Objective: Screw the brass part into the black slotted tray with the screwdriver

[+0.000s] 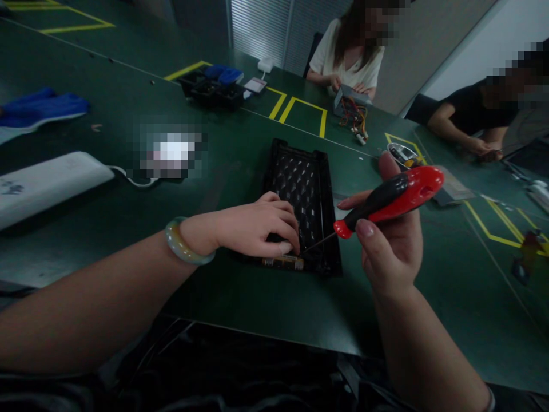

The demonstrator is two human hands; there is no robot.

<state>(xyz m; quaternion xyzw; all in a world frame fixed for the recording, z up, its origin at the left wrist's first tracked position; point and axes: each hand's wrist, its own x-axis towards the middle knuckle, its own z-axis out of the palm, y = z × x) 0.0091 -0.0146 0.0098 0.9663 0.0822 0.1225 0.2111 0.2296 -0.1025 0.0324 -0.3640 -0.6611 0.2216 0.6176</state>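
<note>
A black plastic casing (321,194) with a patterned inner panel lies on the green table in front of me. At its near end is a brownish circuit board strip (281,264). My left hand (261,226) lies over the casing's left side, fingers bent and pressed together, thumb and fingertips close to the strip. Whether they pinch a small part is hidden. My right hand (392,246) is closed around a red and black screwdriver (388,197), tilted with its thin shaft reaching down left. The tip meets the casing near my left fingertips.
On the left are a white power strip (51,180) and a blue glove (45,109). A black tray (212,88) with blue gloves stands farther back. Across the table one person handles a metal box with wires (351,106); another sits at right.
</note>
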